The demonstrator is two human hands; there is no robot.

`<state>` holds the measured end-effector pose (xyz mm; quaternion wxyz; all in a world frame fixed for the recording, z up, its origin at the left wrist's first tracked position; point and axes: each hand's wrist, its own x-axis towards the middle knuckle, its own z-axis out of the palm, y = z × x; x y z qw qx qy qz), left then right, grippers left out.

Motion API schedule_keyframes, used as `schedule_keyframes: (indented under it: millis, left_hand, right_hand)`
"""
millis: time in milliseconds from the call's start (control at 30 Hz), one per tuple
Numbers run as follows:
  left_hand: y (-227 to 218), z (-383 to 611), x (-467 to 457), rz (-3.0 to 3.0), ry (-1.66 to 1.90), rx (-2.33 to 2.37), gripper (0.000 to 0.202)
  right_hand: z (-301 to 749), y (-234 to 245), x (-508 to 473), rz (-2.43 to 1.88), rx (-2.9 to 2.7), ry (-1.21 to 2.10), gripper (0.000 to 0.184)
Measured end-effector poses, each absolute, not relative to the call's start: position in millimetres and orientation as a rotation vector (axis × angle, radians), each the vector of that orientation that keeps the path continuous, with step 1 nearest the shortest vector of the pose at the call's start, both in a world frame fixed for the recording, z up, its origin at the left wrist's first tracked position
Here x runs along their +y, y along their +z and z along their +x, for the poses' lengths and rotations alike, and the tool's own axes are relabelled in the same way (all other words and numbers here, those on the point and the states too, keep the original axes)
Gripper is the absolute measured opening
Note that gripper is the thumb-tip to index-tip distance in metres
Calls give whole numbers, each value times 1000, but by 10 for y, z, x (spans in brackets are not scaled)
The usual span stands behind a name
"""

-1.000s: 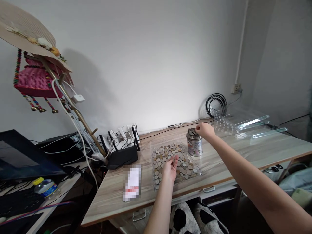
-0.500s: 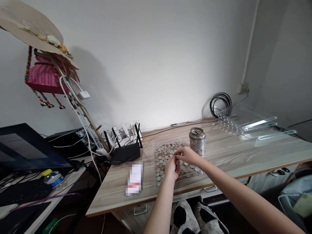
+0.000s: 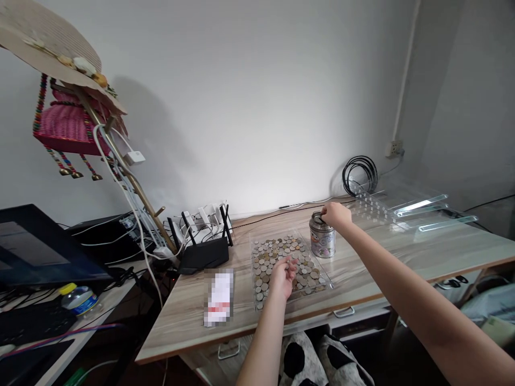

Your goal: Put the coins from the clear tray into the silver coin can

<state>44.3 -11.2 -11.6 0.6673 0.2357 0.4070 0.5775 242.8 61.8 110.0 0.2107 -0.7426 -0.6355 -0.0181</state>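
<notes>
I'm pinching my right hand's [image 3: 337, 214] fingers [image 3: 325, 217] together on top of the tin [image 3: 322, 244], which is standing mid-worktop; I cannot tell if they're gripping a coin. My left hand [image 3: 282, 276] is hovering, loosely curled and half open, over the coins [image 3: 277, 252] in the tray [image 3: 255, 307] by the front edge.

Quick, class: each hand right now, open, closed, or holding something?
Left hand: loosely cupped over the coin tray; contents cannot be told.
Right hand: fingers pinched shut on top of the tin; any coin hidden.
</notes>
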Motion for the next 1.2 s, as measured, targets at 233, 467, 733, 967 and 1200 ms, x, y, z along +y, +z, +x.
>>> schedule_keyframes:
  millis: [233,467,733,967,1200]
  left_hand:
    - [-115,475,-131,687,1286,976,12]
    - [-147,444,-133,765,1271,912,30]
    - [-97,454,-149,749,1186,884,20]
    - [-54,441,-186,644,1193,857,23]
    - [-84,444,-180,650,1211,823,21]
  right_hand:
    - [2290,1043,642,-2143,-1777,-85,21]
    - [1884,662,158,-1441,-2104,94,26]
    - [1682,453,26,-1423,-2196,337,17]
    - [2326,1032,526,-1945,-1673,-105,21]
    - [2351,980,732,-2037,-1701,-59,20]
